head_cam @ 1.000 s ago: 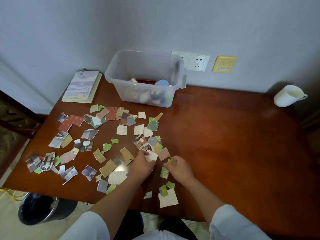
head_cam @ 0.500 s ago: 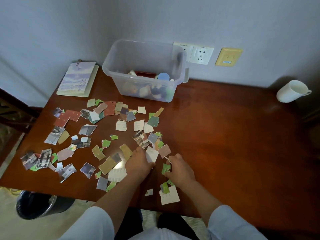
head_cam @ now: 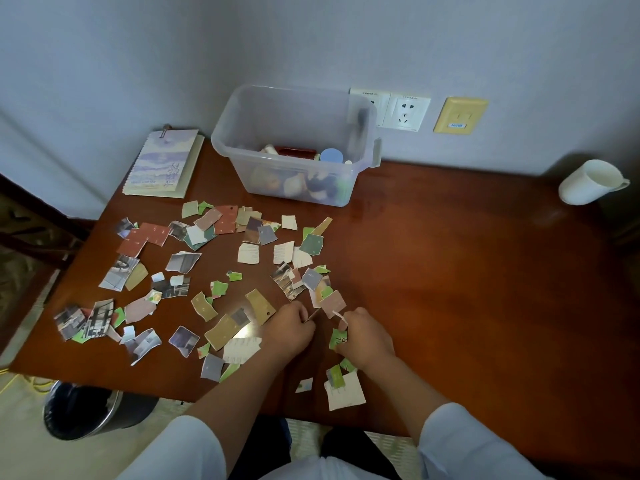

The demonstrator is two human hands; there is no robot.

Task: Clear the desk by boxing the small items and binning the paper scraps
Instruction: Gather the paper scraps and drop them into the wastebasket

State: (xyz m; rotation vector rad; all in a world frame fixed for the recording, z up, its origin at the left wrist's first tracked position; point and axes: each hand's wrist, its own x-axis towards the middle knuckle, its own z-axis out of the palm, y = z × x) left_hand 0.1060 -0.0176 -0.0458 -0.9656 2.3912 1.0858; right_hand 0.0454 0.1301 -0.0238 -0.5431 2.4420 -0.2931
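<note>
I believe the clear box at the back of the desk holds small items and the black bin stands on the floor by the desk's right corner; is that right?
No: the head view shows the black bin on the floor by the left corner of the desk, not the right. The clear box at the back holds small items.

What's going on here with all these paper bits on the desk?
A person is tidying a wooden desk. The left hand and right hand each pinch torn paper scraps near the front edge, gathering them. Most scraps lie spread over the desk's left half; the black bin stands on the floor below. Small items already sit in the clear box at the back.
</note>
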